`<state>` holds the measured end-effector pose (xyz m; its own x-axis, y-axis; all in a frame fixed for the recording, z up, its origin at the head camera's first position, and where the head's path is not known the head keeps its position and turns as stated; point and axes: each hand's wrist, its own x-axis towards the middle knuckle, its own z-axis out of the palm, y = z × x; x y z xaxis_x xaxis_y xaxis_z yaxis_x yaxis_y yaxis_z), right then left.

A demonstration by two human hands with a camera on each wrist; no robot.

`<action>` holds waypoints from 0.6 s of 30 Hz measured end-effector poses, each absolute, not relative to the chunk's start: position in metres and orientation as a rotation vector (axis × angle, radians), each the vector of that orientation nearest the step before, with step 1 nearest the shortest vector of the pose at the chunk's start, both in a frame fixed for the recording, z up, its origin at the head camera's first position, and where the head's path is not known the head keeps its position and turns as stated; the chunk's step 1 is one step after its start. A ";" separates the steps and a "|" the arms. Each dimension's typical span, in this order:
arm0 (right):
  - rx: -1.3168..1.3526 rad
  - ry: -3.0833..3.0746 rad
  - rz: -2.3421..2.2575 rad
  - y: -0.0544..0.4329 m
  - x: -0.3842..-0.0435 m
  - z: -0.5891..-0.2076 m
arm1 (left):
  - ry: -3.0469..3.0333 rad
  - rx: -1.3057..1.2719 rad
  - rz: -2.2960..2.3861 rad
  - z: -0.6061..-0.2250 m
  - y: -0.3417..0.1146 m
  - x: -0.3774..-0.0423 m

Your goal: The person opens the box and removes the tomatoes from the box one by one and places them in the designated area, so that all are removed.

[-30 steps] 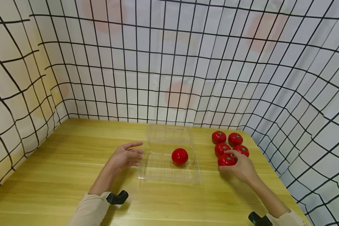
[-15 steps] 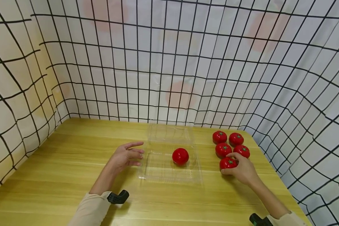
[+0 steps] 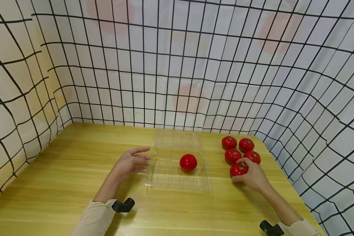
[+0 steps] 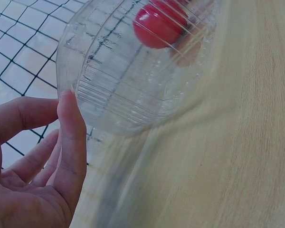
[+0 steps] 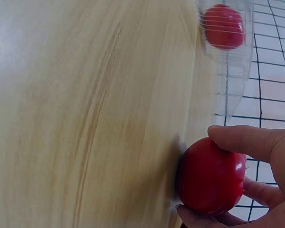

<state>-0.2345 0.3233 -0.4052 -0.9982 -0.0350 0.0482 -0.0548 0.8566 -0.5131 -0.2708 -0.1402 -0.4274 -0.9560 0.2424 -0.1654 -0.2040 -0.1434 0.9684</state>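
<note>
My right hand (image 3: 253, 175) grips a glossy red tomato (image 5: 211, 176) with a green star-shaped top, its thumb and fingers on opposite sides. In the head view this tomato sits at the near end of a group of tomatoes. An open clear plastic clamshell box (image 3: 165, 186) lies mid-table with another tomato (image 3: 188, 163) in its right half. My left hand (image 3: 132, 164) stays at the box's left side, fingers relaxed and apart. In the left wrist view its fingertips are right at the transparent rim.
Several more tomatoes (image 3: 232, 156) stand close together at the back right of the wooden table (image 3: 171, 213). The box's raised lid (image 3: 177, 139) is toward the back. White cloth walls with a black grid (image 3: 121, 65) enclose the left, back and right sides.
My right hand and its tomato have shifted slightly toward me and right, widening the space to the tomato behind. The left hand and the box have stayed in place.
</note>
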 end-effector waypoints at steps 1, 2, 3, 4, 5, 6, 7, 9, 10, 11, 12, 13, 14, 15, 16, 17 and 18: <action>0.073 -2.992 0.828 0.323 -0.235 -0.405 | 1.831 0.044 2.177 -0.427 -0.140 -0.271; 0.077 -2.993 0.828 0.323 -0.235 -0.405 | 1.828 0.042 2.180 -0.427 -0.140 -0.271; 0.079 -2.993 0.828 0.323 -0.235 -0.405 | 1.825 0.041 2.182 -0.427 -0.140 -0.271; 0.083 -2.994 0.826 0.323 -0.235 -0.405 | 1.823 0.039 2.182 -0.427 -0.140 -0.272; 0.081 -2.994 0.827 0.324 -0.235 -0.405 | 1.822 0.037 2.183 -0.427 -0.140 -0.272; 0.080 -2.996 0.828 0.324 -0.235 -0.405 | 1.823 0.036 2.183 -0.427 -0.139 -0.272; 0.076 -2.997 0.830 0.324 -0.235 -0.405 | 1.824 0.034 2.183 -0.427 -0.139 -0.272; 0.074 -2.999 0.828 0.324 -0.235 -0.405 | 1.827 0.031 2.182 -0.427 -0.139 -0.271; 0.074 -3.001 0.827 0.324 -0.235 -0.404 | 1.828 0.029 2.182 -0.427 -0.139 -0.271; 0.068 -3.002 0.827 0.323 -0.235 -0.404 | 1.830 0.027 2.181 -0.426 -0.139 -0.271; 0.070 -3.003 0.824 0.323 -0.235 -0.404 | 1.830 0.025 2.182 -0.426 -0.139 -0.271; 0.070 -3.005 0.822 0.323 -0.235 -0.404 | 1.830 0.022 2.183 -0.426 -0.139 -0.271; 0.071 -3.007 0.819 0.323 -0.236 -0.404 | 1.829 0.021 2.184 -0.426 -0.139 -0.271; 0.067 -3.008 0.818 0.322 -0.236 -0.403 | 1.828 0.020 2.184 -0.426 -0.139 -0.271; 0.069 -3.009 0.816 0.322 -0.236 -0.403 | 1.826 0.020 2.185 -0.427 -0.139 -0.271; 0.068 -3.010 0.814 0.322 -0.236 -0.403 | 1.826 0.021 2.185 -0.427 -0.139 -0.271; 0.071 -3.011 0.812 0.322 -0.236 -0.403 | 1.825 0.023 2.185 -0.427 -0.139 -0.271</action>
<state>-0.2362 0.3217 -0.4029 -0.9987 -0.0385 0.0331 -0.0499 0.8636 -0.5017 -0.2708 -0.1393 -0.4267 -0.9568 0.2331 -0.1740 -0.2128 -0.1531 0.9650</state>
